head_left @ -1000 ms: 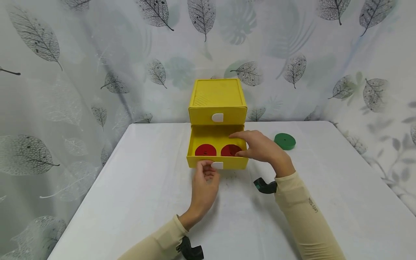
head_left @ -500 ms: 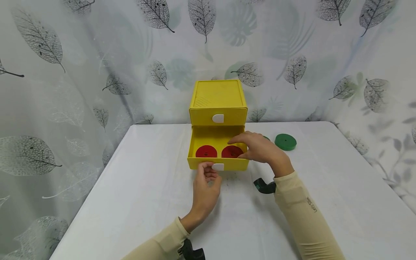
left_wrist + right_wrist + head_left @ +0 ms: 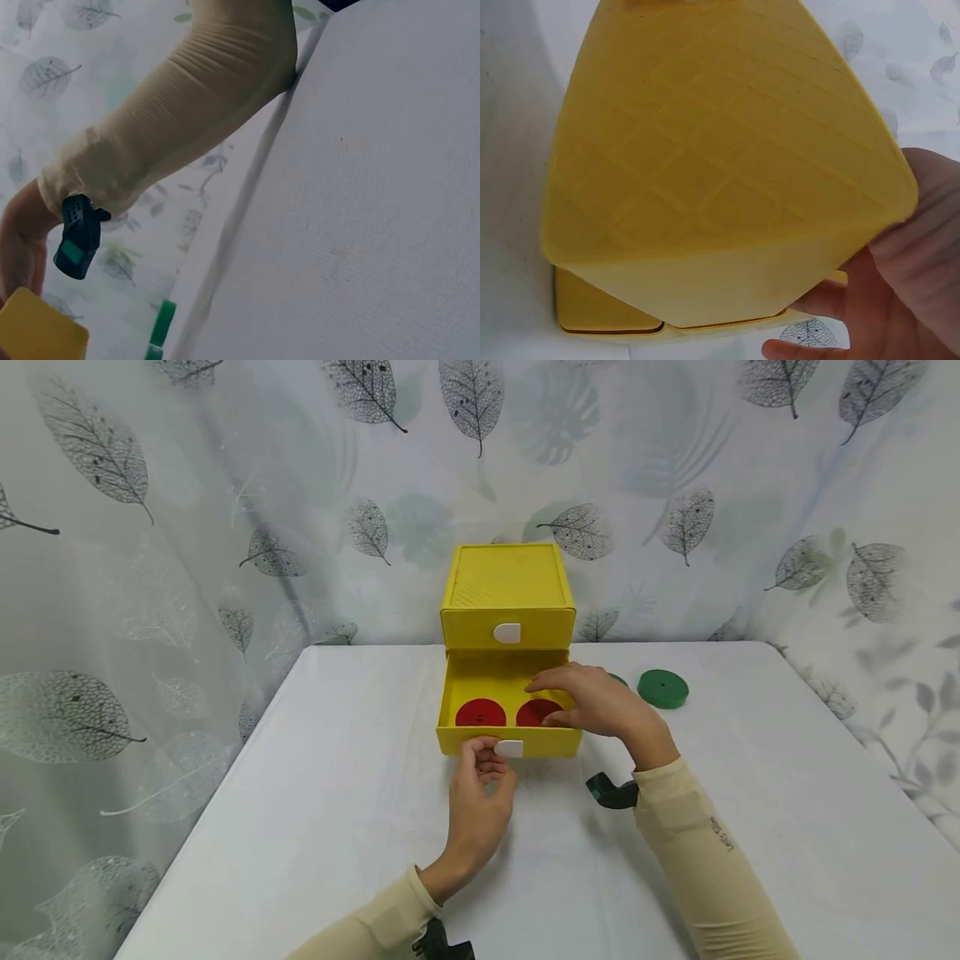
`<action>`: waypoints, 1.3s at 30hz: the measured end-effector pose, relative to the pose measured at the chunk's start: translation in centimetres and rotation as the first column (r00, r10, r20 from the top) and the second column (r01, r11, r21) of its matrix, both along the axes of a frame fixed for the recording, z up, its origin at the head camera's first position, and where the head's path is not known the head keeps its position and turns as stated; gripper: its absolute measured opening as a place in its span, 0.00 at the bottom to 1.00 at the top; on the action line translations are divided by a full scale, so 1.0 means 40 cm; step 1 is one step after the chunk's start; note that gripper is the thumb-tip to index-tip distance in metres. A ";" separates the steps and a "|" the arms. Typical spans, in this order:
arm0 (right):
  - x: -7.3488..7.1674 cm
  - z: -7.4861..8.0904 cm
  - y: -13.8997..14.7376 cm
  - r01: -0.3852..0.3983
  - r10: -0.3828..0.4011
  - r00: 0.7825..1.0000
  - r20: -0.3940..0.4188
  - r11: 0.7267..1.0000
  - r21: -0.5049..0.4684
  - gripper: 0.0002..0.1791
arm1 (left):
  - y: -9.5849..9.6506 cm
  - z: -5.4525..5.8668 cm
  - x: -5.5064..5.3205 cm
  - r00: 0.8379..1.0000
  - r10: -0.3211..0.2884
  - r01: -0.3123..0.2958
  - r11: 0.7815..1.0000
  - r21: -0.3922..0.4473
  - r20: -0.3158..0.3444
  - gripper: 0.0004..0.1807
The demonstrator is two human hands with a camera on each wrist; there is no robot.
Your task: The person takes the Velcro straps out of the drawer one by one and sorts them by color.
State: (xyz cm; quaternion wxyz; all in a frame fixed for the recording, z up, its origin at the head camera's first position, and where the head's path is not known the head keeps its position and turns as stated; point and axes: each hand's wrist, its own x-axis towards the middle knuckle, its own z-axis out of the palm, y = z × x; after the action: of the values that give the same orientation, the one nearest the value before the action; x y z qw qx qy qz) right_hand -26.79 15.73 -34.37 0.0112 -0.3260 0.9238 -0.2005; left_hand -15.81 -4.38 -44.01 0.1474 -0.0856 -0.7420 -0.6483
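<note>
In the head view, the lower yellow drawer [image 3: 461, 742] stands pulled out from a yellow two-drawer box [image 3: 512, 577]. My left hand [image 3: 480, 814] is at its front, with curled fingers at the white drawer handle [image 3: 510, 749]. Two red discs lie inside the drawer: a left red disc [image 3: 480, 713] and a right red disc [image 3: 534, 712]. Over the drawer's right side reaches my right hand [image 3: 600, 703], thumb and fingers spread apart above the right disc and partly covering it. The right wrist view shows the drawer's ridged yellow surface [image 3: 720, 150] and my right fingers beside it.
On the white table [image 3: 360, 777], a green disc [image 3: 663, 688] lies right of the box. Another green piece [image 3: 618, 679] shows partly behind my right hand. The closed upper drawer [image 3: 472, 628] sits above the open one. Leaf-patterned curtains [image 3: 300, 485] stand around the table.
The lower drawer has come slightly farther out toward me, my left hand moving with it. My right hand stays nearly in place. More of the green piece behind it now shows.
</note>
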 end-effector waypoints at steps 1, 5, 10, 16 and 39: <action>0.002 0.002 0.000 -0.003 0.003 1.000 -0.002 1.000 0.006 0.30 | 0.001 0.002 0.003 1.000 0.000 0.000 1.000 0.000 0.002 0.20; 0.013 0.011 0.001 -0.011 0.011 1.000 0.017 0.999 0.034 0.32 | 0.002 0.007 0.013 1.000 -0.001 0.001 1.000 0.000 0.005 0.20; 0.016 0.011 0.000 -0.035 0.033 0.998 0.052 0.999 0.040 0.33 | 0.000 0.007 0.020 1.000 -0.003 0.003 1.000 -0.009 0.005 0.21; 0.019 0.005 -0.008 -0.026 0.021 0.997 0.076 0.997 0.067 0.30 | -0.002 -0.001 0.030 1.000 -0.012 0.012 1.000 -0.015 0.014 0.22; 0.013 -0.010 -0.027 0.040 -0.038 0.999 -0.037 0.997 0.066 0.32 | -0.001 -0.024 0.032 1.000 -0.004 0.004 1.000 -0.020 -0.030 0.22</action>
State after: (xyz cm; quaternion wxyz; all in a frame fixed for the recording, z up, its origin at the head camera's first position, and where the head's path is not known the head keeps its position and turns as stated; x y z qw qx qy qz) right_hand -26.26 14.67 -34.77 0.0018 -0.3110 0.9362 -0.1640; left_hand -14.52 -4.40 -44.99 0.1564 -0.0983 -0.7461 -0.6397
